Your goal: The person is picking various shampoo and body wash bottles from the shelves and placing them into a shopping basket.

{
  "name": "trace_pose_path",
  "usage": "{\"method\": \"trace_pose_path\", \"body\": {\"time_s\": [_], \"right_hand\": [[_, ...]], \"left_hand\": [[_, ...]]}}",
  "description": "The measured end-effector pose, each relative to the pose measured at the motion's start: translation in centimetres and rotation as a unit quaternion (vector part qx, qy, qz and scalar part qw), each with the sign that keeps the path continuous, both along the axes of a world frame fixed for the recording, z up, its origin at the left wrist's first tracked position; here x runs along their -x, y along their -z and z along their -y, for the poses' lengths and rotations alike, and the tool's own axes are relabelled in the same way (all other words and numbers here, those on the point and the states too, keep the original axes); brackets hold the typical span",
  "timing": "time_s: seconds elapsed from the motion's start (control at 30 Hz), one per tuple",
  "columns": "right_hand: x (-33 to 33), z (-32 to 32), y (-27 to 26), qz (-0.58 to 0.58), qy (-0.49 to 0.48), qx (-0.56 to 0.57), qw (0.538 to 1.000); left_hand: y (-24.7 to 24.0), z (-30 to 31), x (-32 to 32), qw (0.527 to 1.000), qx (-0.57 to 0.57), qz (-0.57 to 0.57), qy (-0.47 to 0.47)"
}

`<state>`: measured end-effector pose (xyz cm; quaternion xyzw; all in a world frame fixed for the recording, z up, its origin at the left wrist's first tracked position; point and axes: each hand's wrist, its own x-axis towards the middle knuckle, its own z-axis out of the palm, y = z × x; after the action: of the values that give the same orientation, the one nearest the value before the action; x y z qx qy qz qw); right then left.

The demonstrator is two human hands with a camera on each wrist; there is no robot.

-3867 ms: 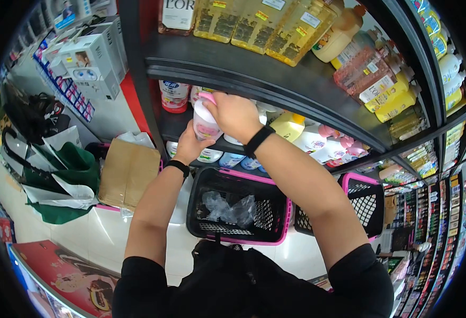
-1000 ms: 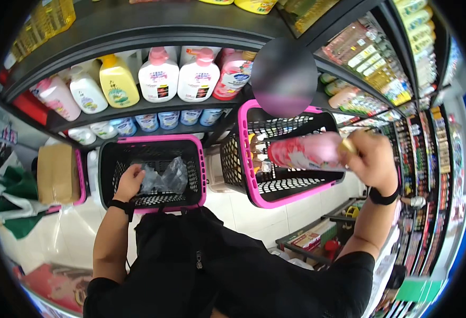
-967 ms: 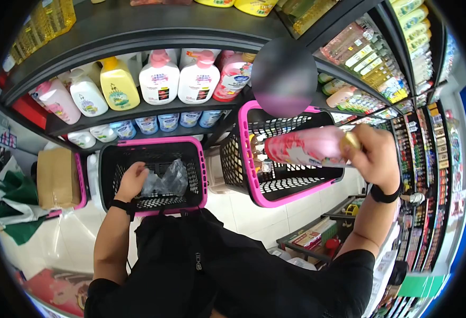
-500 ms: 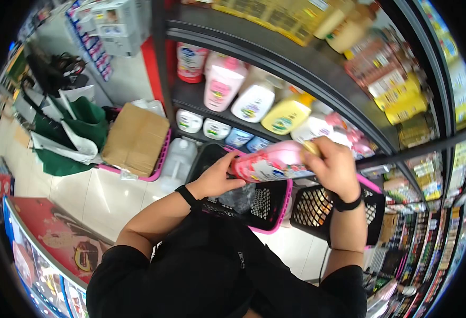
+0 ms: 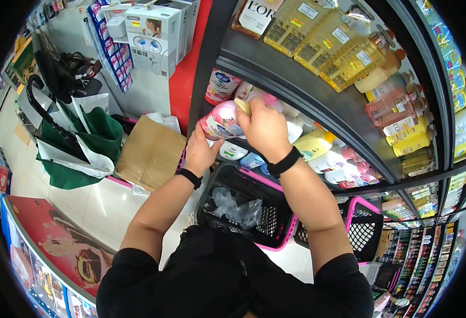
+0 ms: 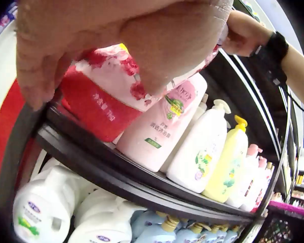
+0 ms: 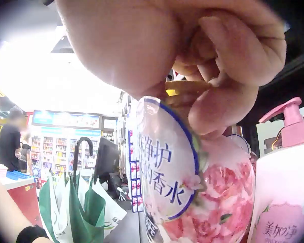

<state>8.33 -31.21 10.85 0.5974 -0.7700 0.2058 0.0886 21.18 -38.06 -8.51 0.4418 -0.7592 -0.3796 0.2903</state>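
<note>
The black shelf unit [image 5: 264, 59] was the largest thing, and it filled the upper middle and the right of the frame. Near the bottom centre stood a black basket [image 5: 276, 204] with a pink rim, and only a crumpled plastic bag [image 5: 250, 212] could be seen inside it. A second basket [image 5: 369, 214] was at the lower right, partly hidden by the right arm. On the middle shelf, a row of bottles was already standing, among them a yellow bottle [image 5: 312, 146] and a white pump bottle [image 6: 200, 152]; so this part appeared well filled. One pink flowered bottle [image 5: 223, 121] was not yet released: it was in both hands, tilted, in the upper middle of the frame, in front of that shelf. Whether its base touched the shelf, I could not tell. The left hand [image 5: 200, 152] gripped its lower part, with thumb and fingers on opposite sides. The right hand [image 5: 267, 127] was pinching the smallest thing, the gold cap [image 5: 242, 106], between thumb and bent fingers. As I judge, the placing of this bottle was nearly finished, and what was left was to make it upright and to let it go.
</note>
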Motion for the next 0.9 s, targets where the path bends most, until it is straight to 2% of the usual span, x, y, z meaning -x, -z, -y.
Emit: {"method": "trace_pose_path", "body": {"time_s": [0.03,0.13,0.27,0.4,0.53,0.63,0.73,0.77,0.83,0.87,0.9], "right_hand": [[0.0,0.6,0.2,-0.012,-0.004,-0.007,1.000],[0.2,2.1,0.8,-0.015,0.015,-0.011,1.000],[0.4,3.6,1.6,-0.004,0.006,0.031,0.999],[0.1,5.0,2.3,-0.009,0.006,0.051,0.999],[0.3,7.2,1.5,0.059,0.009,-0.015,0.998],[0.5,8.9,2.7,0.052,0.004,0.041,0.998],[1.7,10.5,4.1,0.027,-0.065,0.126,0.989],[2.3,11.0,4.3,0.012,-0.071,0.117,0.990],[3.0,11.4,4.0,-0.018,-0.084,0.097,0.992],[3.2,11.6,4.0,0.003,-0.087,0.087,0.992],[2.8,11.7,3.2,0.024,-0.090,0.078,0.993]], "left_hand": [[-0.5,0.2,0.3,0.999,-0.018,0.038,0.003],[-0.3,0.9,1.3,0.999,-0.023,0.040,0.020],[1.4,1.5,2.8,0.999,0.008,0.020,-0.038],[0.7,2.3,3.5,0.998,-0.031,0.016,-0.052],[1.3,3.2,3.0,0.998,-0.013,-0.012,-0.055],[1.0,4.4,1.4,0.998,-0.011,-0.038,-0.049],[0.6,5.7,-0.1,0.991,0.023,-0.097,-0.090],[0.2,6.2,-0.5,0.991,0.064,-0.063,-0.099],[-0.2,7.8,-0.5,0.988,0.090,-0.108,-0.070],[-0.4,8.8,-0.3,0.984,0.103,-0.133,-0.055],[-0.3,9.9,0.1,0.980,0.035,-0.194,-0.004]]}}
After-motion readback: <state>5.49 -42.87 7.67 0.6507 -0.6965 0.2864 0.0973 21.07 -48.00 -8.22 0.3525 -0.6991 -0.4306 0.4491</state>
